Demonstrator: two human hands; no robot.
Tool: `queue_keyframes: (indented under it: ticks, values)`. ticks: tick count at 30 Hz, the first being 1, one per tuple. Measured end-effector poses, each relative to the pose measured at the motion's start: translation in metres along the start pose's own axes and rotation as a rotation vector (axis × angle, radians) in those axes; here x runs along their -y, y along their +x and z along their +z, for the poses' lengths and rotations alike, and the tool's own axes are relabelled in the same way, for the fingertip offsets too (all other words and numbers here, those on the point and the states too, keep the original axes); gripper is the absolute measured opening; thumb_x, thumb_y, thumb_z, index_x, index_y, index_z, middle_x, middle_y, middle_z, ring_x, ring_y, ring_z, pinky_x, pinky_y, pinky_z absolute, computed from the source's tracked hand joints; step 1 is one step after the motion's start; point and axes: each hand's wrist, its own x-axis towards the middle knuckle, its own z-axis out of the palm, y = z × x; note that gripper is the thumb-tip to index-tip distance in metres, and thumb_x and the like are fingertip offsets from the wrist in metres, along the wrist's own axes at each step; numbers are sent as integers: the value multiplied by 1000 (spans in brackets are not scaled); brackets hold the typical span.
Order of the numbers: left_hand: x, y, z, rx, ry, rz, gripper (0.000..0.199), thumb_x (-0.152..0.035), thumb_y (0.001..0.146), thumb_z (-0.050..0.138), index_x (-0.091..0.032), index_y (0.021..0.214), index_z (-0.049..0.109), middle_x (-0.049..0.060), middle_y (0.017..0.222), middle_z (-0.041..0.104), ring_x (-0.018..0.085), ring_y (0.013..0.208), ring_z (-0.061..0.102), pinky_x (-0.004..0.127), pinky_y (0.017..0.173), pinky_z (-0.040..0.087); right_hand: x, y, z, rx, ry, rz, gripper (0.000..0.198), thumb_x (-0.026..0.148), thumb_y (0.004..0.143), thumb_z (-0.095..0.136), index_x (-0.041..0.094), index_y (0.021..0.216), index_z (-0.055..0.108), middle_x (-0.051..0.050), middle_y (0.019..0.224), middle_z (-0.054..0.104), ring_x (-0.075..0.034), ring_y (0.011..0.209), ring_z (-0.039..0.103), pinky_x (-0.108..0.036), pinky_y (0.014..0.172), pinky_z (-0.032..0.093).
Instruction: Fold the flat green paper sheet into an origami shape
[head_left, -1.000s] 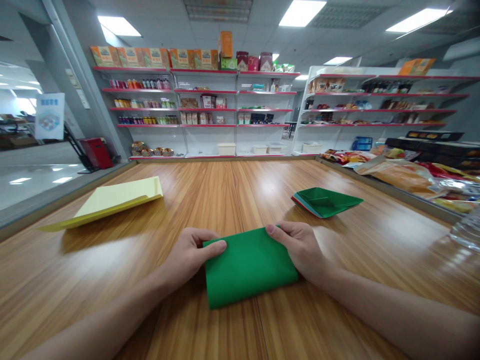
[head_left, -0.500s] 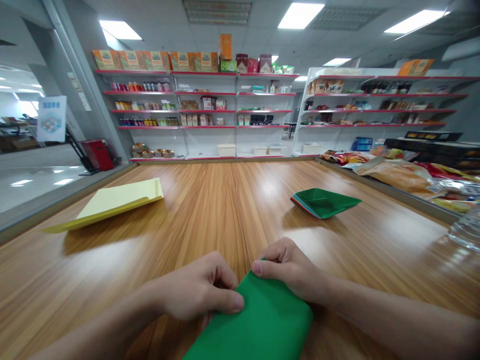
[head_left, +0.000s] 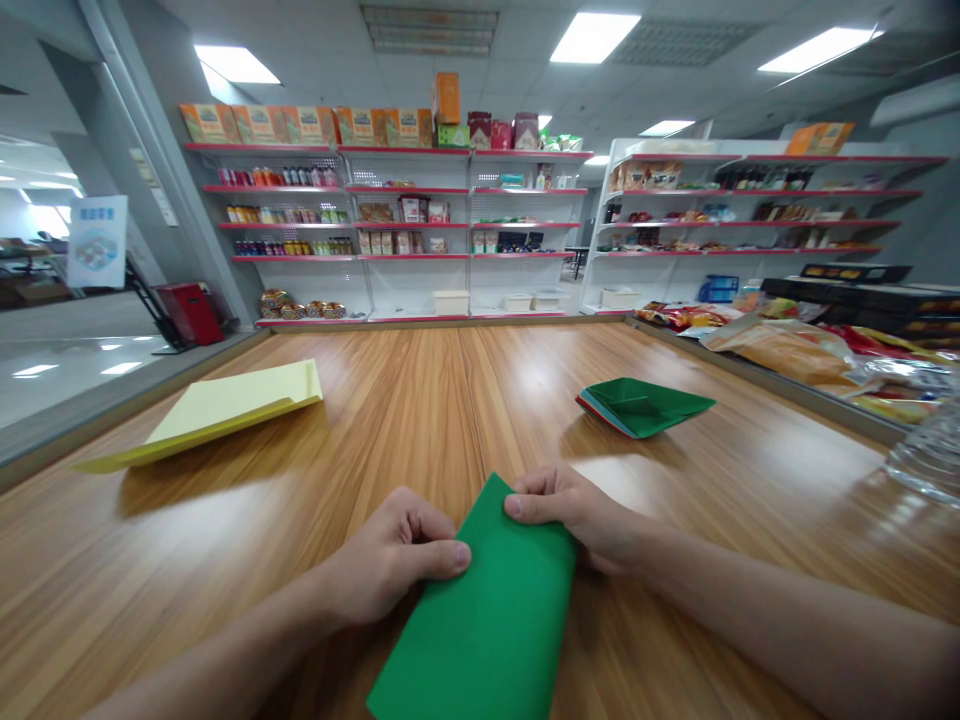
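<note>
Paper [head_left: 491, 610], green and apparently folded, is pinched by left hand [head_left: 386, 560] and right hand [head_left: 576, 515], short of the wooden surface's [head_left: 397, 400] far edge; positioning seems the step, the next move calling for steady pressure

Left hand [head_left: 401, 560] and right hand [head_left: 574, 510] near each other, 2 thumbs [head_left: 442, 560] uppermost, fingers [head_left: 427, 518] curled.

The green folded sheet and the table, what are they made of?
The green folded sheet looks like matte paper or thin card: smooth, flat colour, little shine. The table seems glossy wood or wood-look laminate: grain streaks and bright reflections show.
</note>
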Motion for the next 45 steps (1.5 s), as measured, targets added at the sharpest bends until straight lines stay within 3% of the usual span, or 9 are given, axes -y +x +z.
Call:
queue_keyframes:
  ticks: [8,12,16,23,29,37,45]
  values:
    - [9,4,3,27,-94,-47,47,-45,73,63,-18,46,37,-6,46,27,7,43,22,26,43,12,-1,0,-1,49,-68,-19,42,47,68,75,6,75,69,-3,61,62,-8,49,49,-20,48,35]
    - [7,8,9,35,-89,-124,51,-57,77,55,-19,48,38,-6,45,29,7,40,22,25,41,14,-2,0,3,31,-143,-39,40,48,68,74,8,69,68,-1,57,59,-7,46,45,-20,45,32]
    - [-1,8,18,14,-22,-87,54,-64,80,48,-19,53,35,-6,50,29,7,43,23,24,41,15,-2,-1,8,26,-225,-66,41,48,68,73,10,59,63,2,51,52,-6,43,38,-20,41,25]
    - [1,6,22,-190,218,18,50,-53,85,45,-20,51,30,-6,49,23,8,44,22,25,42,14,-6,2,10,-60,-254,-119,41,49,70,72,9,65,65,0,53,54,-7,45,39,-21,43,26]
    - [4,6,21,-241,155,48,48,-54,86,43,-19,53,34,-5,50,29,8,43,26,23,40,17,-10,5,8,-140,-167,-185,45,52,75,68,10,59,60,1,50,51,-6,44,38,-21,43,25]
    - [6,6,23,-427,102,61,51,-58,82,47,-20,51,33,-5,49,27,8,43,27,23,41,18,-7,4,13,-209,-36,-172,45,54,70,71,10,66,64,-3,59,61,-13,54,52,-25,54,40]
    - [14,9,24,-434,-119,26,54,-62,77,54,-19,50,35,-5,46,29,7,40,26,22,39,17,-4,5,12,-175,10,-142,47,56,65,73,10,67,66,-5,61,63,-16,61,58,-31,62,45]
